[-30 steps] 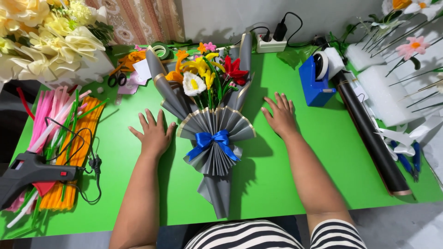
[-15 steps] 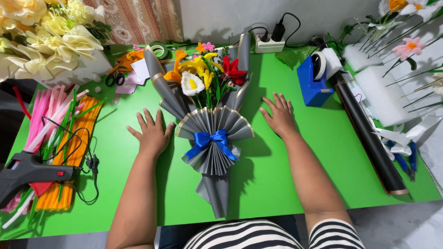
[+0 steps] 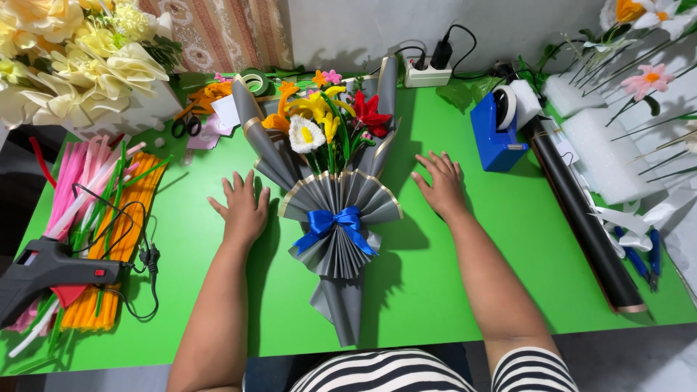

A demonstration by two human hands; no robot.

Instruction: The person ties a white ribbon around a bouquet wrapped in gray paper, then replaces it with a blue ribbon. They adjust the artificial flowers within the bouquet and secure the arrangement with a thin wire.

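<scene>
1. A bouquet (image 3: 330, 196) lies flat on the green table (image 3: 465, 276) between the two hands, stem end toward the person; it is one bundle in grey paper with a gold-edged pleated fan, tied by one blue ribbon bow (image 3: 336, 226); its flowers are yellow, orange, red, pink and one white.
2. The left hand (image 3: 242, 207) rests palm down on the table just left of the fan, fingers spread, grasping nothing; whether it touches the paper I cannot tell.
3. The right hand (image 3: 441, 185) lies palm down to the right of the bouquet, fingers spread and released, clearly apart from the wrap.
4. Right of the right hand stands one blue tape dispenser (image 3: 497, 131); beyond it one long black roll (image 3: 581, 218) runs along the table edge, with white foam pieces (image 3: 599, 149) farther out.
5. Left of the left hand lies a heap of pink, orange and green pipe cleaners (image 3: 109, 196); one black glue gun (image 3: 51, 272) sits on top, its cord looped toward the hand.
6. Beyond the left hand lie one pair of scissors (image 3: 186, 127) and one green tape roll (image 3: 254, 80); a cream flower arrangement (image 3: 80, 58) fills the far left corner.
7. Beyond the bouquet one white power strip (image 3: 428, 72) holds plugs.
</scene>
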